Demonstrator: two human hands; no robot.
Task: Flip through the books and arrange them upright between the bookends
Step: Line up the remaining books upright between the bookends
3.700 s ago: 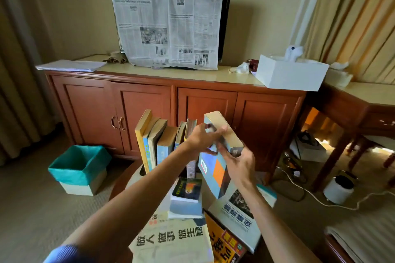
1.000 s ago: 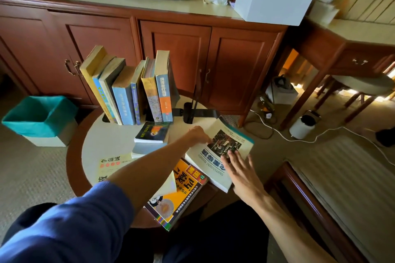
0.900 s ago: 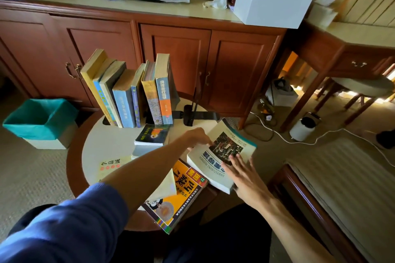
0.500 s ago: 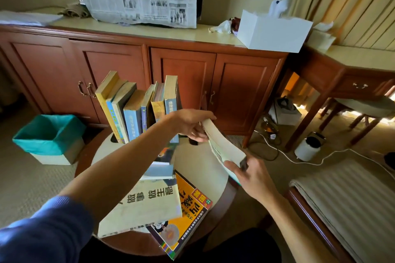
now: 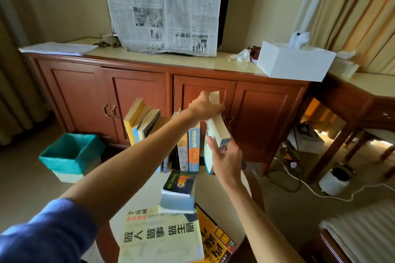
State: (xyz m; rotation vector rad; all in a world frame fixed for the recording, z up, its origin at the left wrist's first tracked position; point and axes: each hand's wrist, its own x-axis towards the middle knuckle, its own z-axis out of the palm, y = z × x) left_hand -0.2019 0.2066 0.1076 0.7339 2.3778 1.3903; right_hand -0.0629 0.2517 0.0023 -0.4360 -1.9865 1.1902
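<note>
In the head view, the left hand has its fingers curled closed over the top edge of a thick pale-paged book, which stands nearly upright and tilts slightly. The right hand grips the same book lower down, thumb on the near cover, the other fingers wrapped round its bottom corner, only partly spread. The book is off the table, just right of the left fingers' side of the row of upright books, near the orange-and-blue spine that ends the row.

Both forearms reach forward and up from the bottom edge, the left one in a blue sleeve crossing in front of the row and hiding part of it. Bookends cannot be made out.

Below the right fingers, a small stack of two books lies flat on the round pale-topped table. Nearer the body lie a cream book with large characters and a yellow book partly beneath it.

Beyond the fingers stands a red-brown wooden cabinet, with a newspaper draped above it and a white tissue box to the right. A teal bin sits on the carpet to the left.
</note>
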